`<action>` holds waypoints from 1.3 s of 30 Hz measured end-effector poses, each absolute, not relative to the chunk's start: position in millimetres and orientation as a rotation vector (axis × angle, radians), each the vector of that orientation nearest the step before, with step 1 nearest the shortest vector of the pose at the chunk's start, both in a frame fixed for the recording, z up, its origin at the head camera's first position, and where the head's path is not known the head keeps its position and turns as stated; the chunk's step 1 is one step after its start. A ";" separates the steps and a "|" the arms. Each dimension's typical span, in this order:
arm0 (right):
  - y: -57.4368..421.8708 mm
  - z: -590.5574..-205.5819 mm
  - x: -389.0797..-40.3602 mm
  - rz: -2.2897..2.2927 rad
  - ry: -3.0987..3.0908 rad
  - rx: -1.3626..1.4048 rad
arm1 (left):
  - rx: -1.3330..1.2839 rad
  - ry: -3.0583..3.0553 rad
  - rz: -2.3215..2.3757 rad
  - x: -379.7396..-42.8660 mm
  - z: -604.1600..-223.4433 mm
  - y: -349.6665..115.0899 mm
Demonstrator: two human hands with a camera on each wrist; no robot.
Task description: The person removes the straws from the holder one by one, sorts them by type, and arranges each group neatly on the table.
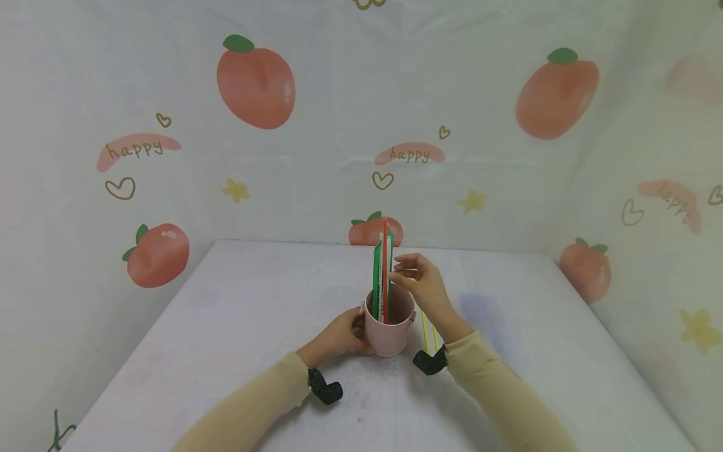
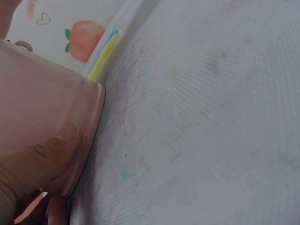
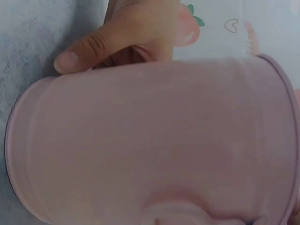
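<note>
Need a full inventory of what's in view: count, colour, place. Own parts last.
bucket: one, pink, upright mid-table
flat packets: several, exact count unclear; green, white and red edges; standing in the bucket
yellow-striped item: at least one, yellow and pale, on the table beside the bucket, partly hidden
table: one, whitish with faint stains, under the bucket
backdrop: white with red fruit, yellow flower and "happy" prints, behind and at the sides
thin strand: one, dark green, lower left corner
wrist cameras: two, black, one per wrist
sleeves: two, beige, on the forearms
left hand: one, gripping the bucket's side
right hand: one, beside the packets, contact unclear
</note>
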State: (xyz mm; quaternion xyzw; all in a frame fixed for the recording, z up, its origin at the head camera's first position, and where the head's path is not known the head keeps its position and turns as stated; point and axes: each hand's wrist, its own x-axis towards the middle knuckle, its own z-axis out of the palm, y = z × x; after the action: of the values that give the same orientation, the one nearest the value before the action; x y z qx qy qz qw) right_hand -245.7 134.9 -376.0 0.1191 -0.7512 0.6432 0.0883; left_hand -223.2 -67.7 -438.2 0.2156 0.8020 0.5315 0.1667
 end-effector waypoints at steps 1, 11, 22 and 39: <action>133.4 -377.1 -245.2 1.903 -2.233 0.353 | 0.611 2.284 1.509 -222.9 -437.8 -67.7; 122.7 -384.1 -243.3 1.873 -2.206 0.318 | 0.610 2.299 1.505 -237.5 -463.2 -67.1; 113.7 -367.1 -229.3 1.779 -2.301 0.234 | 0.595 2.324 1.482 -241.3 -469.1 -67.4; 115.7 -387.7 -246.3 1.720 -2.335 0.210 | 0.605 2.308 1.494 -244.6 -474.0 -66.9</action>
State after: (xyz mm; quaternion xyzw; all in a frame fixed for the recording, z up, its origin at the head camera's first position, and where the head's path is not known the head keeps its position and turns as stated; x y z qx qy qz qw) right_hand -246.3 115.7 -387.7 0.0719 -0.7976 0.5874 0.1166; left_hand -244.6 -66.9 -474.0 0.2121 0.8090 0.5237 0.1623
